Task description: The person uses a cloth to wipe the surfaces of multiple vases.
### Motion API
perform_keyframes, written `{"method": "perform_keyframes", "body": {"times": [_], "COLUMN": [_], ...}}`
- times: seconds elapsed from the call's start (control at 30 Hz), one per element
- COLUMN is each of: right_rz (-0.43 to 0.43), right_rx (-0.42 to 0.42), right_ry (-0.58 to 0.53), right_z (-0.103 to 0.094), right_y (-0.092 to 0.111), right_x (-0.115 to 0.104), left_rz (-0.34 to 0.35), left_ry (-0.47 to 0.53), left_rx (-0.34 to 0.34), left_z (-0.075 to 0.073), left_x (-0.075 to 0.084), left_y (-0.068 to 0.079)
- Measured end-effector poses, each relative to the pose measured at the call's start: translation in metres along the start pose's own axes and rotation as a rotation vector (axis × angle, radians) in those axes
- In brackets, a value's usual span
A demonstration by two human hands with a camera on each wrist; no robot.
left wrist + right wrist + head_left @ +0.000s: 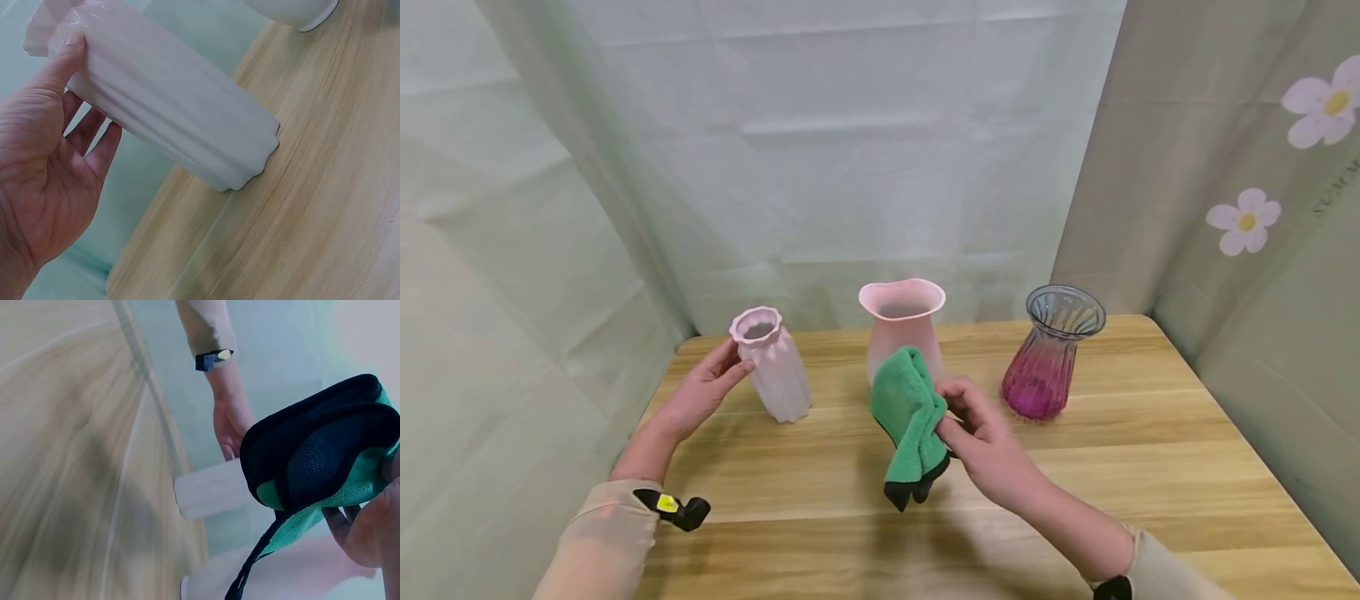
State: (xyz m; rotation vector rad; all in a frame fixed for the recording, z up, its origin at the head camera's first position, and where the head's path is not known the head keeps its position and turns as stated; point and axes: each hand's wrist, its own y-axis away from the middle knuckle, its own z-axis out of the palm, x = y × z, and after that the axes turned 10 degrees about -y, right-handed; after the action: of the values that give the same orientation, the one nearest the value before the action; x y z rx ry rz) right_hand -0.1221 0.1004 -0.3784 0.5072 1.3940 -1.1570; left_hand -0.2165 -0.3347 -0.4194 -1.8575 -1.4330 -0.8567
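Note:
My left hand [703,387] grips a pale pink fluted vase [781,379] just under its scalloped rim. In the left wrist view the thumb lies on the near side of that vase [169,94], with the fingers round behind it. My right hand [988,442] pinches a folded green cloth [906,408] with black edging, held up over the table. The right wrist view shows the dark underside of the cloth [325,450] and a black loop hanging from it. Behind the cloth stands a wider pink vase [902,329] with a wavy flared mouth, its lower front partly hidden.
A ribbed glass vase [1041,375], grey-blue at the top and magenta below, stands upright at the right. All stand on a wooden table [1120,467] with rounded far corners. Pale curtains [865,167] surround the table, with printed flowers [1246,222] on the right one.

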Motion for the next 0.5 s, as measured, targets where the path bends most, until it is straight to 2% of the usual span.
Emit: {"method": "perform_keyframes", "body": {"times": [0.17,0.3,0.5], "right_rz": [-0.054,-0.049,-0.03], "right_rx": [0.054,0.131,0.218], "right_ry": [0.092,0.161,0.132], "right_z": [-0.025,-0.048,-0.072], "right_y": [0.017,0.026,0.035], "right_x": [-0.002,-0.002,-0.001], "left_rz": [-0.015,-0.026,-0.025], "left_ry": [-0.023,-0.04,-0.035], "left_rx": [-0.01,-0.009,0.001], "left_z": [0.0,0.0,0.0], "left_x": [0.002,0.003,0.0], "left_y": [0.0,0.0,0.0]}}
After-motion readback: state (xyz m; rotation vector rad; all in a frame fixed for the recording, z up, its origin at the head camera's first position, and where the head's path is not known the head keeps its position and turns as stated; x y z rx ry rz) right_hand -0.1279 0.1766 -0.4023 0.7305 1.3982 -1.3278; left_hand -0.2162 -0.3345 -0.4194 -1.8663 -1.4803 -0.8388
